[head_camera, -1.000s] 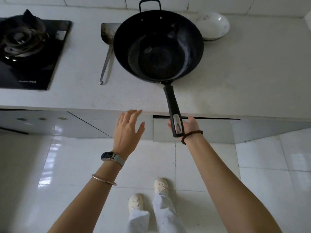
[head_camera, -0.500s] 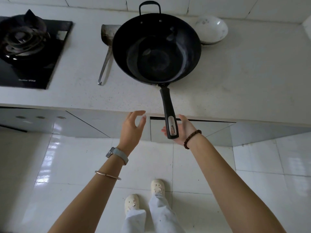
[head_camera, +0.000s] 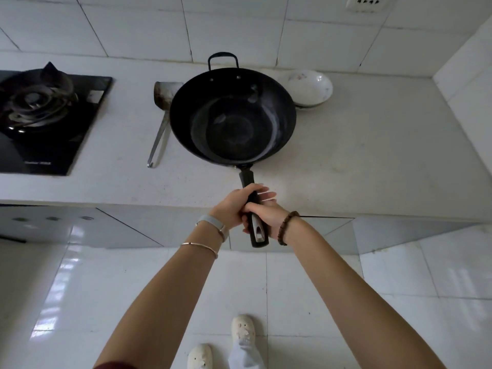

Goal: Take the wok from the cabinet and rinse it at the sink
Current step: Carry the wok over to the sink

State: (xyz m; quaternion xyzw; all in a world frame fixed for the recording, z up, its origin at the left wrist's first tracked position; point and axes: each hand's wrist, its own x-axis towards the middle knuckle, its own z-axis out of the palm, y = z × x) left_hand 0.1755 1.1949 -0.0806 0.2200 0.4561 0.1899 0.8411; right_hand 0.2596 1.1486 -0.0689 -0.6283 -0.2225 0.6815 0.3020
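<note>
White tiled floor (head_camera: pixel 306 288) below, tiled wall (head_camera: pixel 239 25) behind. White stone bench (head_camera: pixel 372 155) spans the frame. Cabinet fronts (head_camera: pixel 80 230) sit under its front edge, and one door (head_camera: pixel 314 230) below the hands looks ajar. Black gas hob (head_camera: pixel 40 123) is set in the bench at the left. The wok (head_camera: pixel 233 115), dark and empty, is out of the cabinet and sits over mid-bench. I cannot tell whether its base rests on the stone or is just clear of it. White bowl (head_camera: pixel 310 87) is just behind the wok's right rim. Metal spatula (head_camera: pixel 159 137) lies beside its left rim, blade towards the wall. No sink in view. Both hands are together, clamped on the wok's stick handle (head_camera: pixel 247 179), which overhangs the bench edge towards the person. Left hand (head_camera: pixel 231 209) wraps it from the left, higher up and nearer the pan. Right hand (head_camera: pixel 269 217) grips just below, nearer the butt end. The two are touching. Key relation: the pan lies straight ahead of the hands, away from the body. Its long axis runs from the small loop handle (head_camera: pixel 223 58) at the wall side back along the stick handle to the grip, nearly in line with the forearms. All the weight is therefore out beyond the left hand. Judgement: the wok is fetched but not yet rinsed. The carry to the sink will lever hard on the wrists, so the pan may dip at the far end. Watch (head_camera: pixel 213 222) and bangle (head_camera: pixel 199 246) on the left wrist, bead bracelet (head_camera: pixel 287 227) on the right.
</note>
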